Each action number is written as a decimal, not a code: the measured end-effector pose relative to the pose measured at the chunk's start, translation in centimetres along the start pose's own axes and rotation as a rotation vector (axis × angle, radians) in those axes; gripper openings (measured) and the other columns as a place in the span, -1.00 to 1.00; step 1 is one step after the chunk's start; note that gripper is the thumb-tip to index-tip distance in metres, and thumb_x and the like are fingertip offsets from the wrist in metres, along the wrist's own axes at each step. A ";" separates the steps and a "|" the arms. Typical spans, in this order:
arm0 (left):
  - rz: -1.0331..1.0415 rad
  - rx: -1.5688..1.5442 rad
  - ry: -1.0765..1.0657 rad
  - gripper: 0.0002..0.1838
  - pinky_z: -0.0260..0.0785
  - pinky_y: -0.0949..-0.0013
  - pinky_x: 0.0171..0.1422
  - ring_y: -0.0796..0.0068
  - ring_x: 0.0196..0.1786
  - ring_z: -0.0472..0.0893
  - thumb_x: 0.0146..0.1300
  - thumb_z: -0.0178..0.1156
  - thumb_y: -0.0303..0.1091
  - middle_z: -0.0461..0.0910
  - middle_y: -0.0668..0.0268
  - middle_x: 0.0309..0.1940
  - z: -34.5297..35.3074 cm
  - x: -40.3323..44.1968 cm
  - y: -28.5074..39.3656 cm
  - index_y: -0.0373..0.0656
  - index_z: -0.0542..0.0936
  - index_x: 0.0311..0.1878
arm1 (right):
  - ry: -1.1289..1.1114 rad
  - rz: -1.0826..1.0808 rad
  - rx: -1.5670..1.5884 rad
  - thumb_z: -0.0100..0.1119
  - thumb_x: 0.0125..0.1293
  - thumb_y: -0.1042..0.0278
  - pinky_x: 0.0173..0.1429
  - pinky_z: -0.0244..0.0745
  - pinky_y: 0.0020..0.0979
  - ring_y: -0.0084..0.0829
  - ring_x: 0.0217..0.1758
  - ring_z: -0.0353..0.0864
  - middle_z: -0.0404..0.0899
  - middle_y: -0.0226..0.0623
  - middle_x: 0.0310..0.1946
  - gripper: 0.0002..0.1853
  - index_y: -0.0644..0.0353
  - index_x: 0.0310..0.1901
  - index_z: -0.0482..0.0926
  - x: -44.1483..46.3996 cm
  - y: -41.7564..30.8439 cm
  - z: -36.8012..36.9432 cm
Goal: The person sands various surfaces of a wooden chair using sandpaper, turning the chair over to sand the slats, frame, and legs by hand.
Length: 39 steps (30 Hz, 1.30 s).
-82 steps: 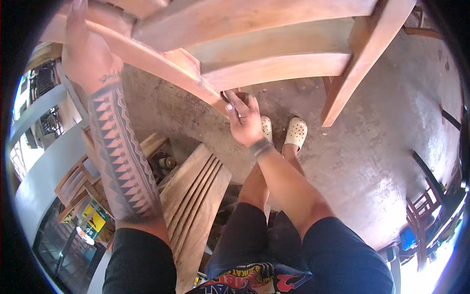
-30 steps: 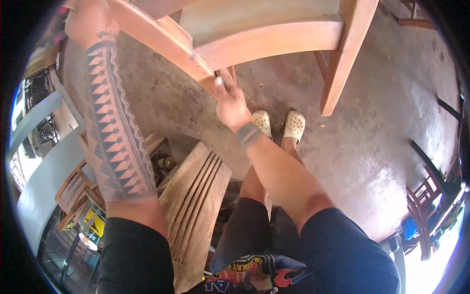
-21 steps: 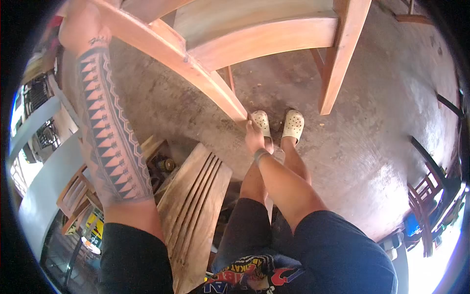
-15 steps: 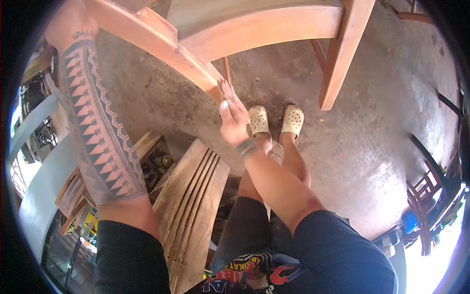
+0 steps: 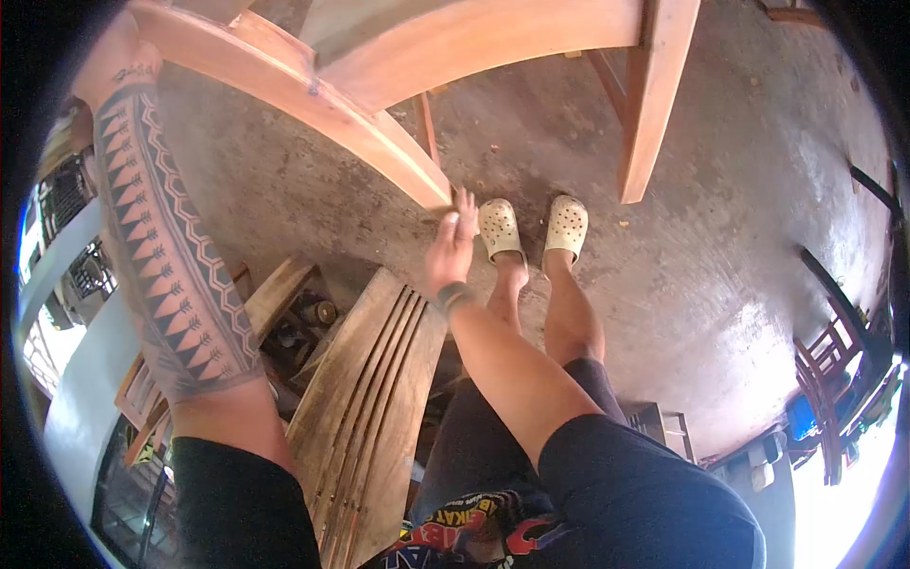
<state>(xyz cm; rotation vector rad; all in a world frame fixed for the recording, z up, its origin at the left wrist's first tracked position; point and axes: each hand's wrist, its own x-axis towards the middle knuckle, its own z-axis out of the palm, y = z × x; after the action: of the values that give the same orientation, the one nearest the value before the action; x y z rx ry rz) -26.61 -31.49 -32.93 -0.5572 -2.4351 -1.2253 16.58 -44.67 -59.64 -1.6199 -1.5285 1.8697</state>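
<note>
Wooden frame (image 5: 445,52): sits ahead of the person's feet, top part cropped out of view. Can't see what supports it.

Progress: build looks well along, as far as it shows. Curved crosspiece (image 5: 531,28) meets left rail (image 5: 398,156) and right rail (image 5: 652,114), no gap I can make out at either joint. Left rail has a dark mark near its joint. Wood reads pale and smooth; my judgement is no dark finish on these faces. What's left can't be gauged: far faces hidden, upper part out of view.

Right hand (image 5: 451,248): at the near end of the frame's left rail, fingers fairly straight, not wrapped round it. Palm hidden, so can't tell whether it's pressing or has something thin under it.

Left hand (image 5: 112,59): beside the frame's left rail, further up. Fingers unclear at the dark lens edge; can't tell if it's gripping.

Outward from the frame: pale clogs (image 5: 500,228) just off its near end, on the concrete floor (image 5: 720,247). Slatted wooden piece (image 5: 332,379) nearer the body than the frame. Dark wood chair (image 5: 823,398) well apart, off the frame's right side.
</note>
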 end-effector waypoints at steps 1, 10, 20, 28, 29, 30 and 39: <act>0.001 0.027 0.001 -0.51 0.62 0.21 0.32 0.18 0.19 0.75 0.43 0.23 -0.29 0.73 0.06 0.21 0.1 0.3 -0.3 -0.40 0.64 0.32 | 0.057 0.088 0.048 -0.23 0.82 0.18 0.81 0.05 -0.11 -0.05 0.82 0.10 0.22 0.00 0.72 -0.46 0.19 0.65 0.37 0.4 2.3 -0.2; -0.010 0.287 -0.011 -0.54 0.66 0.21 0.26 0.16 0.15 0.79 0.41 0.14 -0.33 0.77 0.02 0.17 -0.4 1.7 -2.5 -0.41 0.69 0.26 | -0.224 -0.216 0.250 -0.01 0.76 0.24 0.65 0.33 -0.15 -0.13 0.58 0.53 0.61 0.04 0.44 -0.59 0.33 0.39 0.61 3.9 -5.5 -1.2; -0.136 0.029 0.016 -0.61 0.67 0.15 0.28 0.15 0.11 0.79 0.43 0.08 -0.47 0.77 0.10 0.14 -0.9 -1.0 -1.3 -0.43 0.70 0.21 | -0.433 0.303 -0.027 -0.07 0.77 -0.05 0.41 0.45 -0.23 0.09 0.17 0.66 0.73 0.10 0.19 -0.45 0.28 0.34 0.65 9.6 -4.8 -6.3; -0.161 -0.356 0.046 -0.63 0.63 0.14 0.31 0.20 0.11 0.76 0.45 0.14 -0.47 0.74 0.16 0.14 -0.7 -2.2 1.2 -0.43 0.68 0.23 | -0.878 -0.531 -1.158 0.07 0.57 0.24 0.64 0.39 -0.18 0.01 0.60 0.49 0.49 0.18 0.51 -0.30 0.34 0.65 0.25 14.9 8.6 -6.9; -0.152 -0.371 0.037 -0.63 0.63 0.15 0.31 0.20 0.11 0.75 0.45 0.15 -0.46 0.74 0.16 0.14 -0.7 -2.3 1.4 -0.43 0.68 0.23 | -0.883 -0.611 -1.214 0.10 0.51 0.30 0.65 0.39 -0.18 0.00 0.61 0.48 0.49 0.16 0.52 -0.27 0.33 0.66 0.25 15.3 7.7 -7.1; -0.145 -0.385 0.029 -0.63 0.63 0.15 0.31 0.21 0.11 0.75 0.45 0.17 -0.46 0.74 0.16 0.14 -0.8 -2.3 1.7 -0.43 0.68 0.23 | -0.883 -0.694 -1.268 0.13 0.46 0.36 0.67 0.39 -0.19 0.00 0.61 0.48 0.48 0.15 0.53 -0.24 0.32 0.67 0.24 15.8 7.2 -7.2; -0.102 -0.494 -0.023 -0.60 0.59 0.18 0.30 0.26 0.11 0.72 0.46 0.27 -0.38 0.72 0.18 0.16 -2.2 -3.5 2.2 -0.41 0.66 0.26 | -0.912 -0.614 -1.282 0.12 0.48 0.36 0.73 0.24 -0.20 -0.02 0.68 0.37 0.29 0.10 0.67 -0.29 0.38 0.63 0.31 14.5 8.0 -9.1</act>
<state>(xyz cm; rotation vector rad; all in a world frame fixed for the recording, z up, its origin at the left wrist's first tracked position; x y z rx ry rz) -22.23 -32.77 -31.89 -0.5810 -2.1963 -1.8896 22.34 -32.68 -73.06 -0.1304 -3.4838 1.2277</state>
